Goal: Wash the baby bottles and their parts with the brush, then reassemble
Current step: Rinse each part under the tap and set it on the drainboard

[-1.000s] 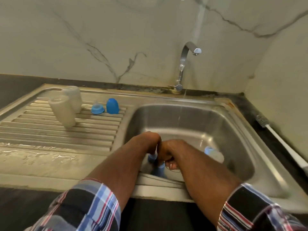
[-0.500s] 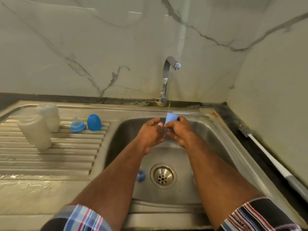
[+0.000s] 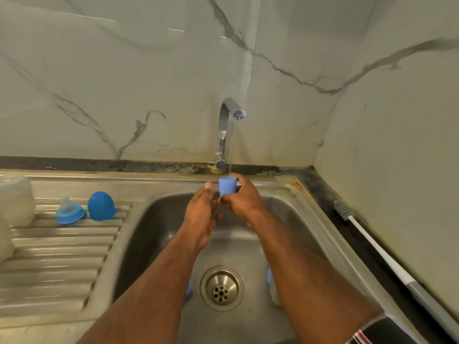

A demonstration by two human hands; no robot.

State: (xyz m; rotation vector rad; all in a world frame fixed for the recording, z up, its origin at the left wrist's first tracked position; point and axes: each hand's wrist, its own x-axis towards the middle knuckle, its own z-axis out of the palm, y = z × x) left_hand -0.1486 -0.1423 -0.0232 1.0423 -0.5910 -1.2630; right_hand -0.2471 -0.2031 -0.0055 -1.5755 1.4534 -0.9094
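My right hand (image 3: 242, 198) grips a light blue bottle cap (image 3: 227, 186) under the thin stream of water from the tap (image 3: 224, 135). My left hand (image 3: 200, 213) is beside the cap with its fingers extended toward it; whether they touch it is unclear. On the draining board sit a blue collar with a clear teat (image 3: 70, 212) and a blue dome cap (image 3: 101, 206). Two cloudy white bottles (image 3: 16, 203) stand at the far left. A bottle brush (image 3: 367, 240) lies on the counter to the right. Behind my forearms in the basin lie a blue part (image 3: 189, 290) and a bottle (image 3: 273, 289).
The steel sink basin (image 3: 154, 227) has a drain strainer (image 3: 221, 288) in the middle. A ribbed draining board (image 3: 57, 256) takes up the left. Marble walls close the back and the right side. A dark counter strip (image 3: 330, 194) runs along the right of the sink.
Both hands rose from the basin floor with the blue cap up to the tap's stream. The view has tilted up and come closer.
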